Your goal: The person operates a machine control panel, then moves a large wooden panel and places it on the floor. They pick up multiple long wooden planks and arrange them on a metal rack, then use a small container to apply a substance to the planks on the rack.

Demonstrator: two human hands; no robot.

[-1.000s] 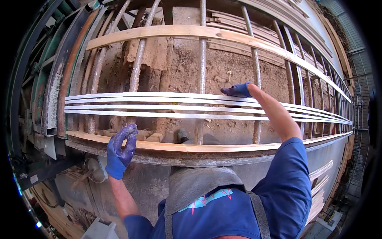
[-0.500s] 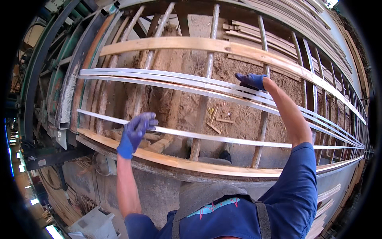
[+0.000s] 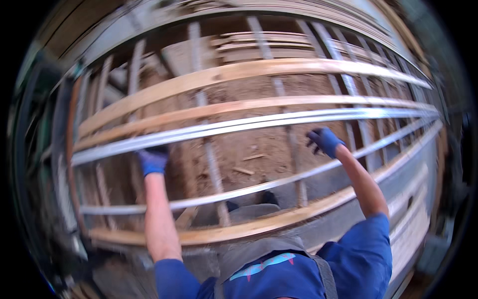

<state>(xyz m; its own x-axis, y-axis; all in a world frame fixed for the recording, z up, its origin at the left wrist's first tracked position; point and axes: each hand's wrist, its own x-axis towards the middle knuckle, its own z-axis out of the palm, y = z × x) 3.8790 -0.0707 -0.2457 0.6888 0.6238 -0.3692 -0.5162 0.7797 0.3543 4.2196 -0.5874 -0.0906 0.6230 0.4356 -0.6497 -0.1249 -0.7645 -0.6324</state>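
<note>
Two long pale-faced strips [image 3: 214, 129] lie side by side across the rails of a rack. My left hand [image 3: 153, 160], in a blue glove, is at their near edge toward the left end; its fingers are dark and blurred there, so their grip cannot be made out. My right hand [image 3: 324, 141], also gloved, hovers on the near side of the same strips with fingers apart and nothing in them. Just behind the pair runs a bare wooden strip [image 3: 249, 105]. A single pale-faced strip [image 3: 259, 187] crosses in front, passing under my left forearm.
Farther back lies a wider wooden board [image 3: 199, 79]. A wooden board [image 3: 239, 231] runs along the rack's near edge. Metal crossbars [image 3: 214, 164] span a floor of sawdust and scraps. Stacked planks [image 3: 259, 41] lie beyond; dark machinery [image 3: 45, 149] stands left.
My view has turned. My left hand has gone from the near strip to the middle pair; my right hand has come off the pale strips. A bare wooden strip now shows behind the pair.
</note>
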